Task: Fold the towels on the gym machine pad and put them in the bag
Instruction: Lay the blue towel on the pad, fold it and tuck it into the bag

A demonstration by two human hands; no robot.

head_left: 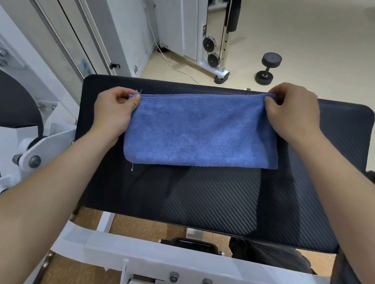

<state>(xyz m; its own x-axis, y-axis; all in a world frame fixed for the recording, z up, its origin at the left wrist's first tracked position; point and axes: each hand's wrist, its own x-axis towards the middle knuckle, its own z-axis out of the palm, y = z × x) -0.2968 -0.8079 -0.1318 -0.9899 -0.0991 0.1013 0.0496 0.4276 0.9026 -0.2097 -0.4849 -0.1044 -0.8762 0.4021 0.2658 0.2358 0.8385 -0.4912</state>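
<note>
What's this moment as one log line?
towel: blue, folded, on pad | left hand: pinches left corner | right hand: pinches right corner

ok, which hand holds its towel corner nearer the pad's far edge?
The right hand, pinching a corner of the blue towel at the far edge of the pad. The left hand pinches its corner further in.

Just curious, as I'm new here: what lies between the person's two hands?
A blue towel, folded over, lies on the black pad; the left hand and right hand each pinch one far corner. The head view shows it.
</note>
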